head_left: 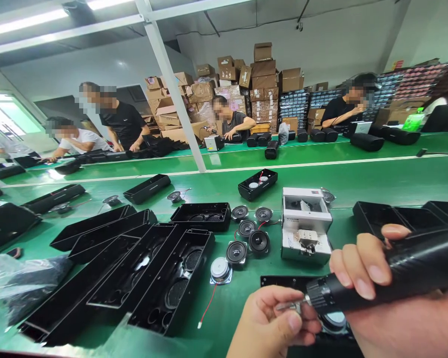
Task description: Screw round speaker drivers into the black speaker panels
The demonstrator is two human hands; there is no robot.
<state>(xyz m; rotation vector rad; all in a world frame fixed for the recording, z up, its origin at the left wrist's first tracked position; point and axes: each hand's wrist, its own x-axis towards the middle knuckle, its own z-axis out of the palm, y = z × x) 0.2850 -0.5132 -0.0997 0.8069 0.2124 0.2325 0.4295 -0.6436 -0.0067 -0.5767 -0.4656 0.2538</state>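
Observation:
My right hand [362, 263] is wrapped round a black electric screwdriver [406, 263], which lies nearly level and points left. At its nose, the fingers of my left hand [272, 323] pinch a small metal piece [293, 307]; whether it is a bit or a screw I cannot make out. Below both hands lies a black speaker housing [283, 281], partly hidden, with a silver-backed speaker [335, 320] in it. To the left on the bench rest a loose speaker [220, 270] with a red wire and several black-coned speakers [236, 252].
Behind my hands stands a silver screw feeder [306, 219]. Open black housings [175, 283] crowd the left side, beside a plastic bag [26, 283]. More housings [373, 216] lie at right. Co-workers sit and stand beyond the green bench [224, 181], before stacked cartons [263, 74].

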